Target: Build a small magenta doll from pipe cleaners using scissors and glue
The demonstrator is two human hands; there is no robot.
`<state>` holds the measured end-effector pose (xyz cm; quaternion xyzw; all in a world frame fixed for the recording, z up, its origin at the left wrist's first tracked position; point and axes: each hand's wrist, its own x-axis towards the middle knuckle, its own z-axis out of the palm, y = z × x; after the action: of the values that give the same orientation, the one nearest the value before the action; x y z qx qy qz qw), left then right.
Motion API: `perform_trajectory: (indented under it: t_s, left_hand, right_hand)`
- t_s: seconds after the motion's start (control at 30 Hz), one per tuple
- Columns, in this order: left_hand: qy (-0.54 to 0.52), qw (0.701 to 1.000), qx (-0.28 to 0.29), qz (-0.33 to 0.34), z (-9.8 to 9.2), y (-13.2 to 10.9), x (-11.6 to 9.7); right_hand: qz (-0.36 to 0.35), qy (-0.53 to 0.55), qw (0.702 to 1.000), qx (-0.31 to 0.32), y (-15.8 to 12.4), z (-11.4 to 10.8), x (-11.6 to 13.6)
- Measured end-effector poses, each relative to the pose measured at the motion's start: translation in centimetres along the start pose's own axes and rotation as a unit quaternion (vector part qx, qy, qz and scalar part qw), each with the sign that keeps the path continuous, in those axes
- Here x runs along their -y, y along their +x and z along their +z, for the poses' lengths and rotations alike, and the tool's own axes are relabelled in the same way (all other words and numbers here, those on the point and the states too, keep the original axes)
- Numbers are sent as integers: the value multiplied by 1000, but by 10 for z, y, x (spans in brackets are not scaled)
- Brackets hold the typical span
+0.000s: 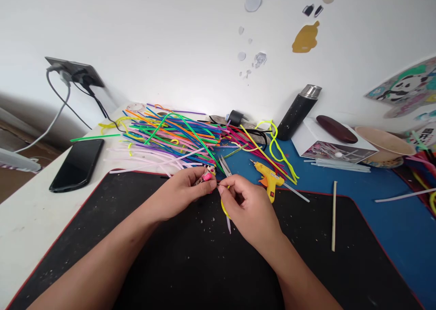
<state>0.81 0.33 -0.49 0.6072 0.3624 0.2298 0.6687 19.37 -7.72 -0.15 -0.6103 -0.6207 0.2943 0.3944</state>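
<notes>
Presently both hands meet just left of the yellow glue gun (269, 179).

- Left hand (184, 189): fingers curled in, thumb and forefinger pinching a small pink-and-white piece (208, 175). The piece sits at the fingertips, left of the glue gun and raised off the surface. Its finer detail is too small to make out.
- Right hand (248, 205): nearest the glue gun, just to its left and nearer the camera. Thumb and forefinger are pressed together on a yellow pipe cleaner (225, 209), which curves down under the hand. The other fingers are folded loosely. The tips of the 2 hands almost touch.
- Black mat (204, 264): beneath both hands and the glue gun's handle, spreading toward the camera, speckled with pale scraps.
- Scissors (225, 164): lying left of the glue gun, just beyond the fingertips.
- Pile of coloured pipe cleaners (170, 135): farther left of the glue gun and beyond it, many colours, fanned out loosely.
- Black phone (77, 164): far left of the glue gun, face up on the white desk.
- Dark flask (298, 110): beyond and right of the glue gun, against the wall.
- Thin pale stick (334, 214): right of the glue gun, lying lengthwise.
</notes>
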Motion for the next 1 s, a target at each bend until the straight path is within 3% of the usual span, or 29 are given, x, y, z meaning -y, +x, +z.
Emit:
perform_trajectory:
  t_s: [0.37,1.0]
  left_hand:
    - [-42,999,7,-5,-5,0,-2]
    - [-2,1000,-9,19,-2,-1,-5]
  right_hand:
    - [10,24,999,-37,1,0,-2]
    - [3,3,1000,-8,-1,1,-3]
